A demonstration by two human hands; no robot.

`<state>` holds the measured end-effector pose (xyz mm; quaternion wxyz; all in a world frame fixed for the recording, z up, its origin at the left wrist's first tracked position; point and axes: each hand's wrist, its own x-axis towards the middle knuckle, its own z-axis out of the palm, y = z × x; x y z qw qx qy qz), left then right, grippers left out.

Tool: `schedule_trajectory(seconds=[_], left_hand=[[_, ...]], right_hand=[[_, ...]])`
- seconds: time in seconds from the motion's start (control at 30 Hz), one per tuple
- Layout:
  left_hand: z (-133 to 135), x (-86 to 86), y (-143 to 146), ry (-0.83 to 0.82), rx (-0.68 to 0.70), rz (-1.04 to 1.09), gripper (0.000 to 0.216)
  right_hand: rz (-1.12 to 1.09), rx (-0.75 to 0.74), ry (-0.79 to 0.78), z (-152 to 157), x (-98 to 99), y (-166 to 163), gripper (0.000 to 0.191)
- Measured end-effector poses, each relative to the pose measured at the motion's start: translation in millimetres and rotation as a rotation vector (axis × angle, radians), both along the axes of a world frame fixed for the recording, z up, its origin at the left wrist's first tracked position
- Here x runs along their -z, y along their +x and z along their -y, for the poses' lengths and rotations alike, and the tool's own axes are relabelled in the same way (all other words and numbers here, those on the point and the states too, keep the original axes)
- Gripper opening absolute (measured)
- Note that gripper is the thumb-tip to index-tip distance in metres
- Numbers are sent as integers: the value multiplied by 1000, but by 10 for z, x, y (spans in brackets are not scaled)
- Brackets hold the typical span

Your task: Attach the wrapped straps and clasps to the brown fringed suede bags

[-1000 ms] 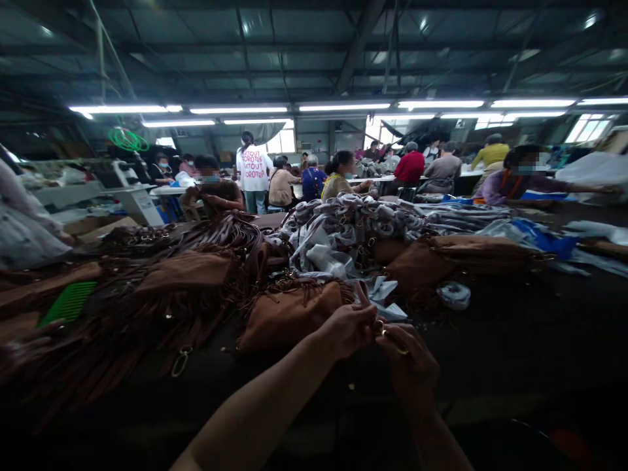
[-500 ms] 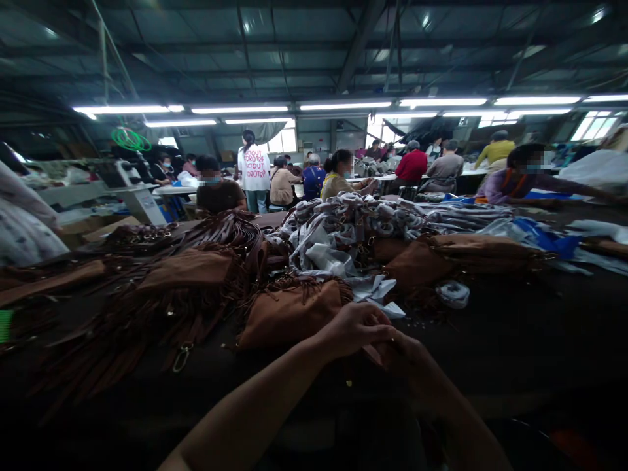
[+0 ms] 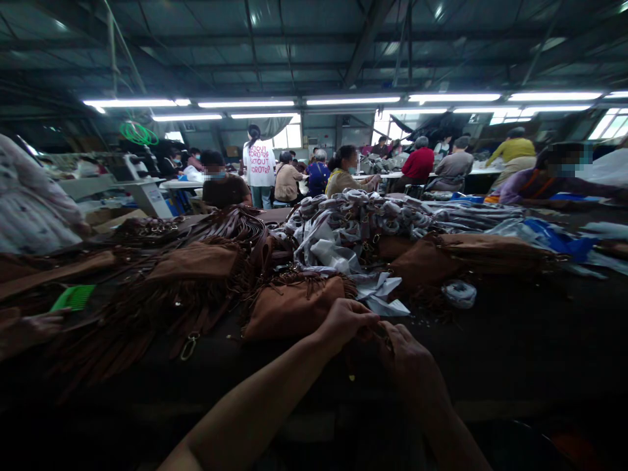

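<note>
My left hand [image 3: 343, 324] and my right hand [image 3: 409, 360] meet at the near edge of a dark worktable [image 3: 515, 340], fingers pinched together around a small brown piece with metal hardware that I cannot make out clearly. Just beyond them lies a brown suede fringed bag [image 3: 289, 307]. More brown fringed bags [image 3: 191, 268] are heaped to the left. A pile of grey-wrapped straps [image 3: 353, 216] sits behind, with crumpled white paper [image 3: 383, 294] near my hands.
Another brown bag [image 3: 461, 255] and a tape roll [image 3: 458, 293] lie to the right. A green comb [image 3: 73, 297] is at the left, near another person's hand [image 3: 34, 324]. Several workers sit at tables behind, one in a white printed shirt [image 3: 258, 163] standing.
My hands have dropped slightly and closed together over the small piece; the metal ring seen earlier between my fingers is now hidden. The green comb at left has reappeared.
</note>
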<state>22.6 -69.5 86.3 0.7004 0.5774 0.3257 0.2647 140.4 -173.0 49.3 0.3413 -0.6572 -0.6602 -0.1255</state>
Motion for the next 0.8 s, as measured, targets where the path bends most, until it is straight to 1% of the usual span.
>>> schedule_trajectory(seconds=[0.13, 0.17, 0.23, 0.3, 0.33, 0.37, 0.43, 0.5, 0.57, 0.6, 0.63, 0.7, 0.8], left_hand=[[57, 183, -141, -13, 15, -42, 40], [51, 234, -199, 10, 0, -53, 40], [11, 316, -329, 149, -90, -99, 37], [-41, 358, -442, 358, -205, -189, 30], [-57, 368, -481, 453, -240, -239, 26], [-60, 373, -503, 524, -247, -283, 24], [-20, 383, -492, 590, -172, -333, 25], [63, 405, -423, 553, -49, -319, 31], [144, 438, -323, 417, 60, -259, 37], [171, 455, -272, 340, 89, -220, 38], [188, 469, -226, 274, 103, -185, 38], [191, 489, -153, 185, 83, -142, 37], [166, 503, -104, 91, 19, -123, 39]], right_hand=[[67, -32, -35, 73, 104, -11, 34], [66, -31, -49, 103, 137, 7, 32], [49, -13, -91, 156, 197, 72, 30], [-3, -6, -156, 179, 233, 157, 29], [-49, -12, -191, 175, 237, 195, 29], [-112, -25, -224, 160, 231, 224, 30], [-277, -71, -289, 111, 200, 249, 31], [-445, -120, -349, 54, 159, 232, 33], [-566, -165, -388, 12, 131, 196, 33], [-603, -183, -394, 0, 125, 178, 33], [-623, -198, -388, -6, 125, 166, 33], [-604, -235, -360, -1, 139, 157, 33], [-429, -253, -306, 31, 175, 173, 32]])
